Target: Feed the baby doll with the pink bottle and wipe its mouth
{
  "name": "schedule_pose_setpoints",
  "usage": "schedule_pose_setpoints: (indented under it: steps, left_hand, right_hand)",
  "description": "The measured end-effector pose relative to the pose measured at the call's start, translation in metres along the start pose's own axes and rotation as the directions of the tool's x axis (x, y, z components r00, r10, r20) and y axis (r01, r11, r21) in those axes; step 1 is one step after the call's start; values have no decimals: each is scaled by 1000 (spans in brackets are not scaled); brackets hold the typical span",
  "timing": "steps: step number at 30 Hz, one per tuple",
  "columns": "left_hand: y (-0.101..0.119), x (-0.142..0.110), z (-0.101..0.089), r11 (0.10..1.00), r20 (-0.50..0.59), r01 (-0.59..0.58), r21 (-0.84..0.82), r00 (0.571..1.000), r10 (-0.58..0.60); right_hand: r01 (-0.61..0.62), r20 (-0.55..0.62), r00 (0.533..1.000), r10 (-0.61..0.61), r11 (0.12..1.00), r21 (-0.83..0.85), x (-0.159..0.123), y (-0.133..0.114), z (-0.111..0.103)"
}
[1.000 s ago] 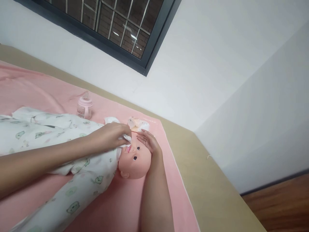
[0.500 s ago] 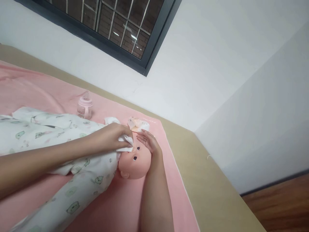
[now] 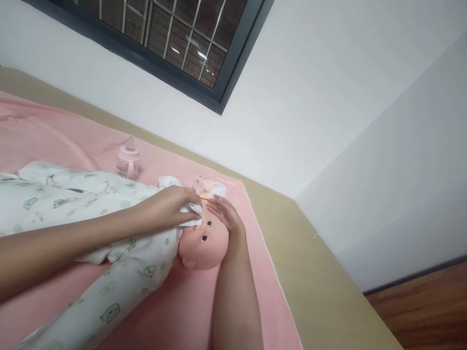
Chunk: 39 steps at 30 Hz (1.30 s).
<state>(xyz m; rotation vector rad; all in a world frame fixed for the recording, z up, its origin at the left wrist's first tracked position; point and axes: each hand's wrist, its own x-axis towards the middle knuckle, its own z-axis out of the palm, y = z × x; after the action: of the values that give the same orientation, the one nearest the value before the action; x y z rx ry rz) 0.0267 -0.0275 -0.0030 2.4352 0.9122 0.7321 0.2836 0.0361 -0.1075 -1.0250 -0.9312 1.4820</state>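
Observation:
A baby doll lies on its back in a white romper [image 3: 146,253] with green animal prints, its bald head [image 3: 206,248] toward the right. My left hand [image 3: 178,201] reaches across the doll's chest and pinches a white tissue [image 3: 190,214] between thumb and fingers. The tissue rests against the doll's cheek beside the mouth, partly hidden by my fingers. Curved around the far side and crown of the head, my right hand [image 3: 224,211] has its fingers stretched out, with the palm against the head.
A pink baby bottle [image 3: 128,160] with handles stands on the pink blanket [image 3: 171,311] beyond the doll. Behind the head lies a small crumpled pack [image 3: 208,187]. The beige tabletop [image 3: 302,272] borders the blanket, with a white wall and barred window behind.
My left hand and the tissue have shifted slightly away from the mouth toward the cheek, so more of the mouth shows. The right hand and the doll have stayed in place.

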Motion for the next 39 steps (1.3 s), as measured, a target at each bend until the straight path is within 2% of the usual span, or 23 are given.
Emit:
schedule_pose_setpoints:
  steps: [6,11,14,16,19,21,23,25,29,32,35,39]
  left_hand:
    - [-6,3,-9,999,-43,-18,-28,999,17]
    - [-9,4,-23,993,-104,-22,-118,995,10]
    - [-11,5,-29,989,-113,0,-148,993,-17]
    - [-12,5,-32,987,-115,12,-162,993,-31]
    - [-12,4,-36,983,-117,-6,-185,993,-16]
    - [-12,4,-38,982,-121,-8,-189,993,-15]
    - [-14,5,-41,982,-134,18,-188,990,-44]
    - [-19,6,-46,980,-163,57,-191,983,-89]
    - [-36,9,-63,977,-244,130,-169,955,-170]
    - [-49,7,-80,970,-298,165,-177,931,-212]
    - [-56,3,-98,960,-336,200,-197,906,-258]
    - [-64,-6,-118,935,-382,261,-240,860,-338]
  right_hand:
    - [1,29,1000,1,999,-39,-3,-7,3]
    - [94,169,984,-56,970,-223,-25,-54,16]
    - [178,316,948,-50,903,-392,-48,-89,39]
    - [243,435,900,-12,843,-480,-64,-107,61]
    - [348,560,826,68,720,-601,-82,-120,95]
    - [404,573,817,66,644,-649,-88,-122,110]
    - [414,533,846,17,610,-676,-89,-121,118]
    - [388,458,887,-57,627,-675,-85,-118,116]
    - [340,260,939,-225,707,-620,-63,-108,92]
    - [315,86,940,-329,747,-585,-38,-97,66]
    - [295,-20,924,-382,745,-598,-10,-86,44]
    - [246,-55,927,-372,709,-661,23,-72,31]
